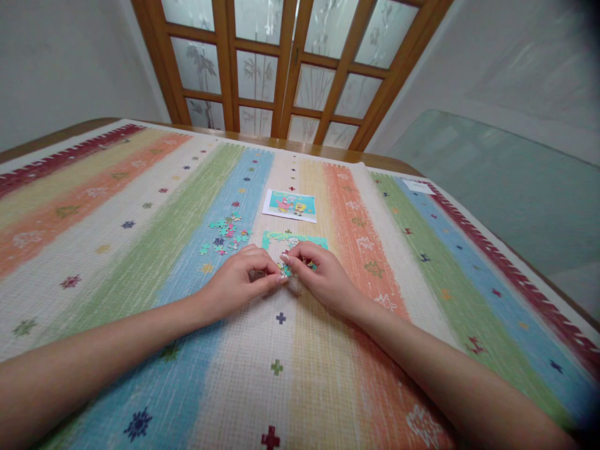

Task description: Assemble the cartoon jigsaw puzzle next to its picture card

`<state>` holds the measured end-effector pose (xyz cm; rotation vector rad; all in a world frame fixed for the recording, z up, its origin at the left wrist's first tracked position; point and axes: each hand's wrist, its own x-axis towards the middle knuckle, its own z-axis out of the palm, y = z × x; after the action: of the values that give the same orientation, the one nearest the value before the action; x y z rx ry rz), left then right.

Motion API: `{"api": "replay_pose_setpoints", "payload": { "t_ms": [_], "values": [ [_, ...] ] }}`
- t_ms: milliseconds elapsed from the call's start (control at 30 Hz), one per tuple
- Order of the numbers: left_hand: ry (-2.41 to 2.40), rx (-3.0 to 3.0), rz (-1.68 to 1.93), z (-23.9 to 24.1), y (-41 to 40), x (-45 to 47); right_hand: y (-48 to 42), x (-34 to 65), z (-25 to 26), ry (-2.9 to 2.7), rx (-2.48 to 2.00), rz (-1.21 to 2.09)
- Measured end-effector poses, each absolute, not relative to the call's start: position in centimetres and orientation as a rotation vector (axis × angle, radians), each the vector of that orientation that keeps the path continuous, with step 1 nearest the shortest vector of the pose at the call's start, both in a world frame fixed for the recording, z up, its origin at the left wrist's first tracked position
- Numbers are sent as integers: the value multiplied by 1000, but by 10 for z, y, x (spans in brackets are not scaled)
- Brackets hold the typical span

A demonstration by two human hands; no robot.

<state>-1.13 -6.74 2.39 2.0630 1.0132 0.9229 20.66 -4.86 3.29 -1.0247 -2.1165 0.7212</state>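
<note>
My left hand [246,275] and my right hand [325,272] meet at the near edge of a partly assembled jigsaw puzzle [316,240]. Thumb and fingers of both hands are pinched around a small teal and yellow jigsaw piece [285,270], mostly covered by the fingertips. The puzzle's far border is joined in teal, while its near part is largely hidden behind my hands. Left of it, loose jigsaw pieces [229,230] in teal and pink lie scattered on the blue stripe. Just beyond the puzzle lies a reference picture card [291,206] with pink and yellow cartoon figures.
A striped, patterned tablecloth [276,337] covers the table. A small white label [419,187] sits near its far right. Behind the table's wooden far edge stand wood-framed glass doors [281,69]. A pale green panel [497,181] is at the right.
</note>
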Motion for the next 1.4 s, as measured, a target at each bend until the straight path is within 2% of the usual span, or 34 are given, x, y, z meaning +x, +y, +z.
{"api": "replay_pose_setpoints", "payload": {
  "t_ms": [300, 567, 1000, 1400],
  "values": [
    [1038, 2473, 852, 17, -62, -22, -24, 231, 34, -2070, -1110, 588],
    [985, 2745, 557, 0, -62, -21, 6, 247, 13, -2201, -1331, 279],
    [1011, 2760, 422, 0, -61, -18, 8, 231, 8, -2294, -1580, 64],
    [1021, 2758, 398, 3, -61, -18, 4, 225, 4, -2318, -1608, -77]
  ]
}}
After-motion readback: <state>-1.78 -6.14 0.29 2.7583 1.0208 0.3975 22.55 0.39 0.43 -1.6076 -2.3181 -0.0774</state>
